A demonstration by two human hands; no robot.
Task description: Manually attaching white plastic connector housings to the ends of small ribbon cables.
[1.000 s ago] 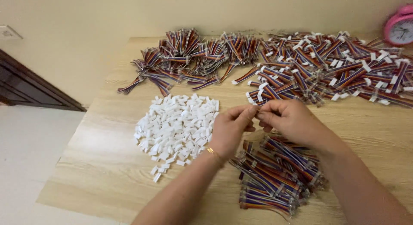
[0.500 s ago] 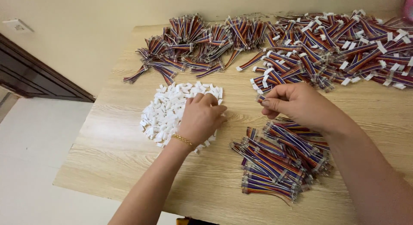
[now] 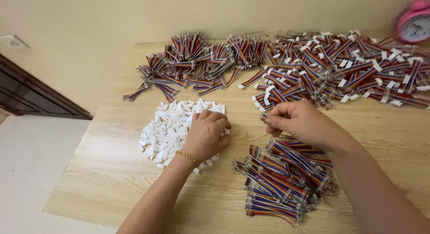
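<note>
head view: your left hand (image 3: 206, 134) lies curled, fingers down, on the one heap of white plugs (image 3: 168, 129), too many to count. your right hand (image 3: 299, 122) is pinched on one wire end (image 3: 262, 115) just above the near wire pile (image 3: 282, 178). three wire piles in all: near, far left (image 3: 197, 61), far right (image 3: 349, 68). one pink clock (image 3: 414, 23) at the table (image 3: 112, 171) corner.

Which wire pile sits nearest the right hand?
The loose pile of multicoloured wire bundles just below the right hand; the larger heaps lie along the table's far edge.
</note>
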